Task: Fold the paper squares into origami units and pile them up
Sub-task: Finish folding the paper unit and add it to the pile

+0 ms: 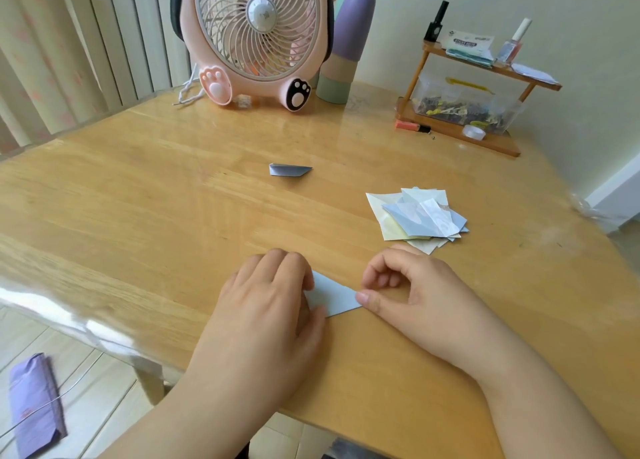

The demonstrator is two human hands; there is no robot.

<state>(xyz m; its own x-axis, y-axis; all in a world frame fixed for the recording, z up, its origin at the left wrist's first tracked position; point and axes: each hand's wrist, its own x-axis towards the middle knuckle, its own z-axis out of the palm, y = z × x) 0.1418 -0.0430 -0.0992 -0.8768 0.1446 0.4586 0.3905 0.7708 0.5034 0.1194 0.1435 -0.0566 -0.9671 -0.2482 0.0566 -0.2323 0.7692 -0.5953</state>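
A light blue paper (333,296), partly folded, lies flat on the wooden table (145,223) near its front edge. My left hand (266,306) lies over the paper's left part, fingers curled down onto it, and hides that side. My right hand (405,285) pinches the paper's right corner between thumb and forefinger, the other fingers curled. One finished grey-blue folded unit (289,170) sits alone at mid-table. A loose heap of paper squares (419,216), blue, cream and patterned, lies to the right, just beyond my right hand.
A pink desk fan (259,39) and a pastel stack of cups (343,43) stand at the back. A small wooden shelf (460,112) with bottles, a clip box and a tape roll sits back right. A purple pouch (34,406) lies on the floor, lower left.
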